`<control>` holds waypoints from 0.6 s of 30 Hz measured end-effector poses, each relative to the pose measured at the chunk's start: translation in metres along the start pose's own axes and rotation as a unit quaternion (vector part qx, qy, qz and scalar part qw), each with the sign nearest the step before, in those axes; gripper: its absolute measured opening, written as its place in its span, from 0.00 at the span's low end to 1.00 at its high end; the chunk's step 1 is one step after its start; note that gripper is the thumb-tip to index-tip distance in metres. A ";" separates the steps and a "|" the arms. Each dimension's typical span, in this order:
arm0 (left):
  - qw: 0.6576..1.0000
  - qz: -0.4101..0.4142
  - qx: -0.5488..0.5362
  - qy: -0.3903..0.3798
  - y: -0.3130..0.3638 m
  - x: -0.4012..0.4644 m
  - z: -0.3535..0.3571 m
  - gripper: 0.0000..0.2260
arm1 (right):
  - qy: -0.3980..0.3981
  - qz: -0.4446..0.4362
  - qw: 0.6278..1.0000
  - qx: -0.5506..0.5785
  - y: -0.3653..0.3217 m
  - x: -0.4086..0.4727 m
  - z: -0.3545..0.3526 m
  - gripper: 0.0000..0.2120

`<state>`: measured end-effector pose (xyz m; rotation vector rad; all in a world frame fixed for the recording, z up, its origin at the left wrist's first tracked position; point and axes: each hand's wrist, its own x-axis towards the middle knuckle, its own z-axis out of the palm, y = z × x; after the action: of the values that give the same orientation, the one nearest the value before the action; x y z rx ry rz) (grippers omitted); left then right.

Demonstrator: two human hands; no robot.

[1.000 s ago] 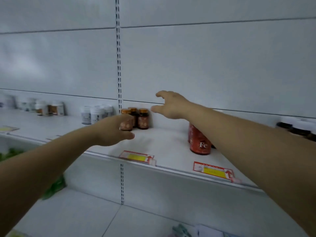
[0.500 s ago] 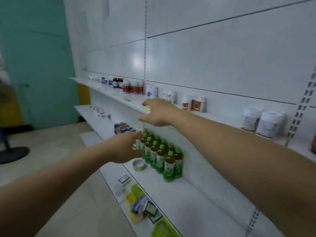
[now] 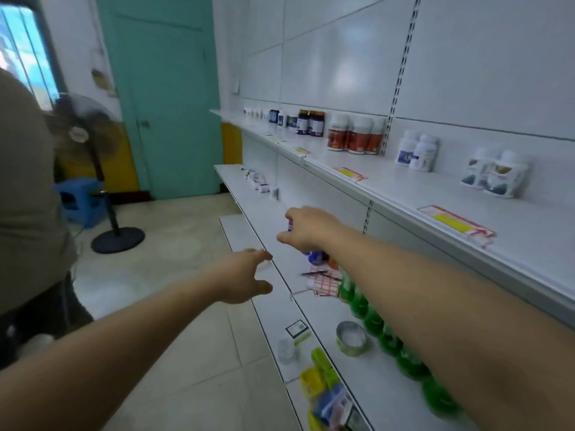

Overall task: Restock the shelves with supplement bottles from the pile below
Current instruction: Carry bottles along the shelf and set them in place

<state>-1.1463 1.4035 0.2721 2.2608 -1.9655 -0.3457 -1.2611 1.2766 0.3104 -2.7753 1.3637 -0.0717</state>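
Both hands reach forward and down toward the lower shelving, which fits the task's first half: fetching stock from below before lifting it to the display level. The right hand (image 3: 306, 227) hovers over the white metal middle shelf (image 3: 264, 209) with its fingers curled downward; a sliver of purple and white shows at its fingertips, so it may be pinching a small bottle, though the blur makes that uncertain. Just beneath it sits a small blue-capped supplement bottle (image 3: 315, 257), partly hidden by the wrist, beside a pink gridded paper sheet (image 3: 326, 284). The left hand (image 3: 245, 276) is spread, thumb apart from fingers, holding nothing and poised near the shelf's front edge, probably ready to take a second item.

Stock waiting to be moved lies low: a yellow, green and blue jumble of small packages (image 3: 323, 387) on the white bottom shelf (image 3: 273, 334), a squat clear-lidded round tin (image 3: 351, 337), and a row of green-liquid plastic drink bottles (image 3: 385, 334) behind the right forearm. The white top display shelf (image 3: 389, 185) already carries red-labelled white supplement jars (image 3: 354, 136), dark brown glass bottles (image 3: 311, 122) and white bottles with blue labels (image 3: 418, 150), pushed to the back wall with wide gaps between groups, leaving room for more. Yellow-and-red price tags (image 3: 455, 223) mark the slots.
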 end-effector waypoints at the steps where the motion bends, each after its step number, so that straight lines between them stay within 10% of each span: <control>1: 1.000 -0.004 -0.001 0.000 -0.010 0.025 -0.005 0.30 | 0.001 0.002 1.000 0.009 0.002 0.028 0.001 0.31; 18: 0.999 -0.012 -0.036 0.018 -0.287 0.377 -0.095 0.29 | 0.022 0.027 0.995 0.091 -0.057 0.481 0.038 0.30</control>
<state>-0.7990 1.0673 0.2602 2.2330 -1.8778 -0.3689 -0.9201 0.9310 0.2858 -2.6011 1.3663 -0.2440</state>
